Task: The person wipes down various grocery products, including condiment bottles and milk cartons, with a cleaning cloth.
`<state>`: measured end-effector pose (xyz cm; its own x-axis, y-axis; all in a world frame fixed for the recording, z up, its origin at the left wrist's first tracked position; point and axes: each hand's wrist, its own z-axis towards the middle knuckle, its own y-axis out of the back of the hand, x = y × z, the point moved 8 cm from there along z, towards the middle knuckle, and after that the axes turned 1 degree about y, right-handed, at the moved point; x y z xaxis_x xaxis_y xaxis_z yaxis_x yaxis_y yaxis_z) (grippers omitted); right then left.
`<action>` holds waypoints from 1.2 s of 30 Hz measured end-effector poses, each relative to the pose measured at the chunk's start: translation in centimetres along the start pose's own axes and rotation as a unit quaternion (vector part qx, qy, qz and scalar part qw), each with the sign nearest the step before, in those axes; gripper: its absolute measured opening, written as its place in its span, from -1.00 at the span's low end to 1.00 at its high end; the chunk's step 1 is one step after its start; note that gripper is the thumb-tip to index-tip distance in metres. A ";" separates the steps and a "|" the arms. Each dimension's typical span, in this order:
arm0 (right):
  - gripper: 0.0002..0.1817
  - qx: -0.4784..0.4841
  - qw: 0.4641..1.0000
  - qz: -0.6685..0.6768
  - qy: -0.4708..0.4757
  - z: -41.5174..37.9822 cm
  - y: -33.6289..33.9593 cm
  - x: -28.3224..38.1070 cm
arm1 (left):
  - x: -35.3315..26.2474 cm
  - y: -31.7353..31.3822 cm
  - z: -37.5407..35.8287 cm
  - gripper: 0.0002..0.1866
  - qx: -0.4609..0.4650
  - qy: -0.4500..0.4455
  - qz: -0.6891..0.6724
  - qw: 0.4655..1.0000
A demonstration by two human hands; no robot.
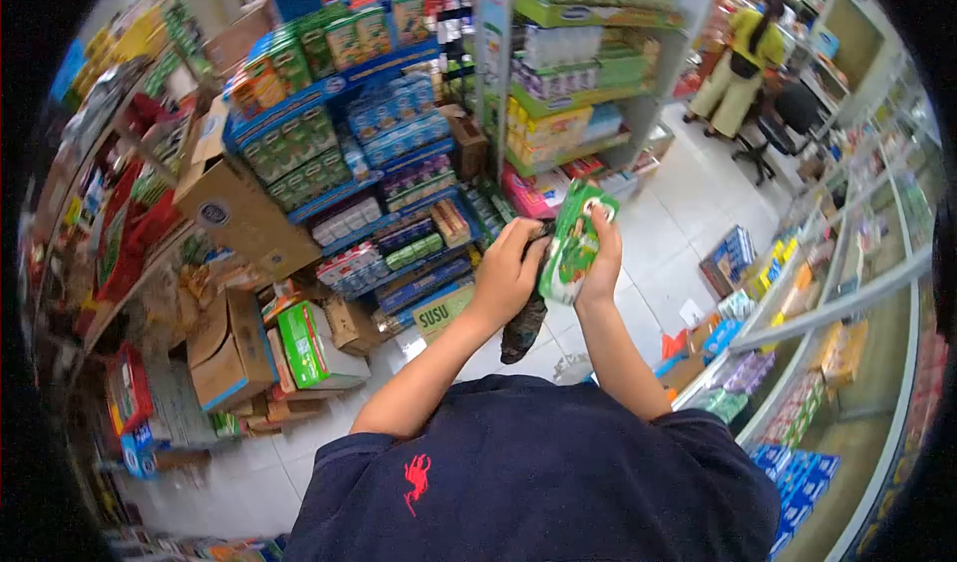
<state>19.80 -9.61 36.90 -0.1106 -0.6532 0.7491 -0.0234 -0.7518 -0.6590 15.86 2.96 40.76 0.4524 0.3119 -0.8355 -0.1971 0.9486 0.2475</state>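
Observation:
In front of my chest, my right hand [601,263] grips a green printed pack [573,243], its fingers lying over the upper face. The pack is tilted, and a white patch shows at its lower end. My left hand [506,275] is closed around a dark cloth [523,331], which hangs below the fingers beside the pack. Some of the cloth also shows above the left fingers, right at the pack's left edge.
A blue-edged display rack [334,89] of cartons stands ahead on the left, beside a tall shelf [583,99]. Cardboard boxes [231,348] crowd the left floor. Glass cases [837,303] run along the right. A person [743,59] stands near an office chair [793,124].

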 end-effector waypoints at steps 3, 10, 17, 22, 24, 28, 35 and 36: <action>-0.53 0.064 0.997 -0.010 -0.050 -1.2 -3.3 -2.7 | -0.7 3.1 1.6 -0.88 -0.063 -0.030 0.031 0.997; -0.62 0.119 0.990 -0.045 -0.060 -0.7 -6.9 -4.5 | 2.0 6.8 -2.5 -0.88 -0.105 -0.006 0.053 0.993; -0.69 0.152 0.978 0.072 -0.121 -0.2 -7.4 -8.1 | 1.2 8.2 -3.3 -0.83 -0.158 -0.005 0.184 0.970; -0.61 0.197 0.976 -0.087 0.015 -1.3 -8.8 -4.8 | 0.7 9.1 -0.4 -0.78 -0.198 0.027 0.192 0.961; -0.45 0.225 0.945 -0.211 0.111 -2.0 -9.1 -4.2 | 1.2 9.1 1.0 -0.76 -0.216 0.040 0.151 0.964; -0.21 0.221 0.956 -0.167 0.093 -2.5 -8.4 -3.5 | -0.5 8.1 3.2 -0.78 -0.242 0.027 0.019 0.970; -0.19 0.119 0.955 -0.190 0.196 0.8 -6.6 2.5 | 0.3 1.9 2.0 -0.85 -0.104 -0.006 0.003 0.995; -0.17 0.127 0.956 -0.179 0.196 1.2 -6.3 2.3 | 0.2 1.7 2.3 -0.87 -0.095 -0.016 -0.001 0.995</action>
<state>20.88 -6.50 42.85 -0.5054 -0.3038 0.8077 0.1064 -0.9508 -0.2910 17.61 4.79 42.20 0.4794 0.3148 -0.8192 -0.3566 0.9228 0.1459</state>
